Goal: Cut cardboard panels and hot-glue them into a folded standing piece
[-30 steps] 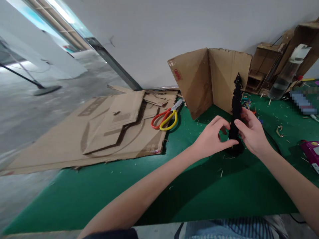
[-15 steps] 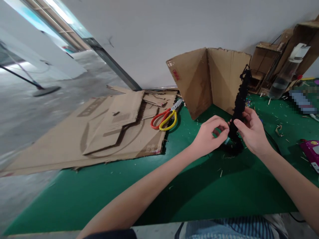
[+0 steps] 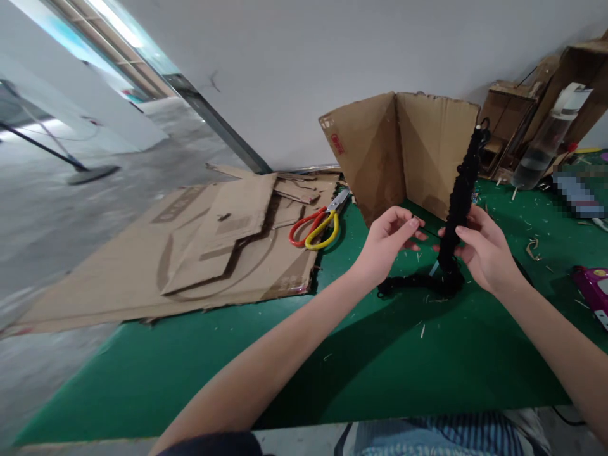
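Note:
A thin stick wrapped in fuzzy black yarn (image 3: 460,199) stands nearly upright, leaning slightly right, with a whitish tip at its top. My right hand (image 3: 487,252) is closed around its lower part, thumb in front. My left hand (image 3: 384,248), to the left, pinches a black strand (image 3: 429,232) that runs across to the stick. At the stick's foot, more black yarn-covered length (image 3: 413,282) bends left along the green table; whether it is one piece with the stick I cannot tell. A small pale blue strip (image 3: 434,268) shows near the bend.
Scissors (image 3: 319,228) with red and yellow handles lie on the edge of flat cardboard (image 3: 256,278) at left. A folded cardboard panel (image 3: 370,152) stands behind my hands. At right are a clear bottle (image 3: 541,149), cardboard boxes (image 3: 508,117) and a magenta object (image 3: 593,288).
My left hand has moved left and up, away from the stick, drawing the black strand out. The stick leans a little more right, and the black length on the table now shows.

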`<state>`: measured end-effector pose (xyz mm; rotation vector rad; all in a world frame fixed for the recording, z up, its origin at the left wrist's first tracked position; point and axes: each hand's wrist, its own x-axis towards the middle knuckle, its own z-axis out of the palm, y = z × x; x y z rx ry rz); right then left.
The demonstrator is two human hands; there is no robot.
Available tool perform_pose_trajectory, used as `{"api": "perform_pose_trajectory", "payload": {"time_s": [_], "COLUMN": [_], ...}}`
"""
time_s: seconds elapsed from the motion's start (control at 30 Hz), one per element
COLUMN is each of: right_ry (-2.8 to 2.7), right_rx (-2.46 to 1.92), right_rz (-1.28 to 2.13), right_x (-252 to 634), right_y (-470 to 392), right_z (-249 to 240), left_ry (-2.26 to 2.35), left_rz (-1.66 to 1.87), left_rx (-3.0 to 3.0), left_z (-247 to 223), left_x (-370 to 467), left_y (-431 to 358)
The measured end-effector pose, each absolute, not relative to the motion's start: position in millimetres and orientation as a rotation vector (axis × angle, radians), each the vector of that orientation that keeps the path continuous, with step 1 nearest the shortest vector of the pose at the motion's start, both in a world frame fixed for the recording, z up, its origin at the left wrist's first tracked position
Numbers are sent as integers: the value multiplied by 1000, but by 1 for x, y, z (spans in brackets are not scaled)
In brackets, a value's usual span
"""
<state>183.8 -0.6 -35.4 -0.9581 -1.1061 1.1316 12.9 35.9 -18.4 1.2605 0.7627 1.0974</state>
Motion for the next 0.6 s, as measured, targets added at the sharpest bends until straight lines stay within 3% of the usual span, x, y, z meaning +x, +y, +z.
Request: {"api": "perform_pose_trajectory", "payload": {"time_s": [0.27,0.47,0.6], "right_ry": [-1309,-1366,-1500], "right_rx": [-866,-979,-1016], "right_rz": [1346,963,874], "right_x": [183,180,180], "right_y": [-10,-1,-3], "right_z": [-34,-44,-43], "left_ry": [862,540,588], "left_rz": [998,843,867], "left_rx": [960,1181,1302], "left_z": [-30,-24,-22], "left_x": [10,15,18], "left_y": [46,33,26]}}
